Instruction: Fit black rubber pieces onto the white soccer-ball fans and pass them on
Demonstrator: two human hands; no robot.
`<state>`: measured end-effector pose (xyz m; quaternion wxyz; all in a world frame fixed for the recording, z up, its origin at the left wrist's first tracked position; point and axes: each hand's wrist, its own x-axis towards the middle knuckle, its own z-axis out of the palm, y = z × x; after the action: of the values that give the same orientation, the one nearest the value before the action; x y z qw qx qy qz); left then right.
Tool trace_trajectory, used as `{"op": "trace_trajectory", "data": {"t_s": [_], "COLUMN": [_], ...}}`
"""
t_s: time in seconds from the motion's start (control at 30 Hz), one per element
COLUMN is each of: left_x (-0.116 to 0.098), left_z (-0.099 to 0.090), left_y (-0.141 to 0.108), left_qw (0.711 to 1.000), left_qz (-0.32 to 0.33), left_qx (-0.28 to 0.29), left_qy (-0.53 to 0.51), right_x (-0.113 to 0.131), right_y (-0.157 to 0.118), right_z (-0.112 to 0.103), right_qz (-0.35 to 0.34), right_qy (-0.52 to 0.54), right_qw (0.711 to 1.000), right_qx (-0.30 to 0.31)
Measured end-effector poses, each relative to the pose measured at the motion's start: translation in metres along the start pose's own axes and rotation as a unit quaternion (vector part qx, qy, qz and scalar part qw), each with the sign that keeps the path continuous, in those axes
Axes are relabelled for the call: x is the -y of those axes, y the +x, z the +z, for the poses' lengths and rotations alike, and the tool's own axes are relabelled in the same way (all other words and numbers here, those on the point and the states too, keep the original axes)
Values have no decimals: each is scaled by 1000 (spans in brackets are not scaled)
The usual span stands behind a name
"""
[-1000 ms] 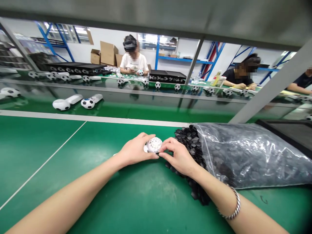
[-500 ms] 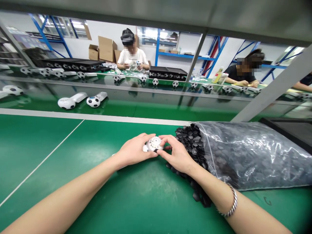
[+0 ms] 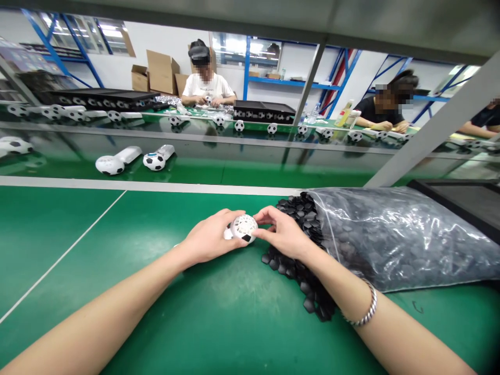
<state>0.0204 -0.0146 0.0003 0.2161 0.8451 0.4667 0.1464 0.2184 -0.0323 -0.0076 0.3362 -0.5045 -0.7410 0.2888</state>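
A white handheld fan with a football-patterned head (image 3: 245, 227) is in front of me, its vented grille facing up and a black patch on its lower front. My left hand (image 3: 209, 235) wraps around it from the left, thumb below and fingers above. The fan's handle is mostly hidden under that hand and wrist. On the right edge of the head, the thumb and forefinger of my right hand (image 3: 279, 232) close in a pinch; whether a small piece is between them is hidden. Loose black pentagon pieces (image 3: 291, 263) lie under and beside my right hand.
A clear plastic bag (image 3: 402, 239) of black pieces lies open toward me at the right, by a black tray (image 3: 464, 203). Football fans (image 3: 111, 164) lie on the conveyor (image 3: 203, 174) beyond the white edge strip. A co-worker (image 3: 209, 86) sits opposite; others are farther right.
My right fingertips have shifted from the grille to the right edge of the fan's head. Both hands and the fan appear slightly farther left as the view shifts. The co-worker opposite has brought their hands together.
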Motion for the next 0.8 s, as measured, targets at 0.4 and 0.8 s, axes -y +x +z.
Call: {"op": "trace_trajectory", "data": {"t_s": [0.4, 0.8], "left_x": [11, 0], "left_z": [-8, -7], "left_y": [7, 0], "left_qw": [986, 986], "left_qz": [61, 61], "left_qx": [-20, -19], "left_qy": [151, 156], "right_x": [-3, 1], "right_y": [-1, -3], "right_z": [-20, -16], "right_qz": [81, -47], "right_qy": [-367, -204], "right_qw": [922, 975], "right_qx": [92, 76]}}
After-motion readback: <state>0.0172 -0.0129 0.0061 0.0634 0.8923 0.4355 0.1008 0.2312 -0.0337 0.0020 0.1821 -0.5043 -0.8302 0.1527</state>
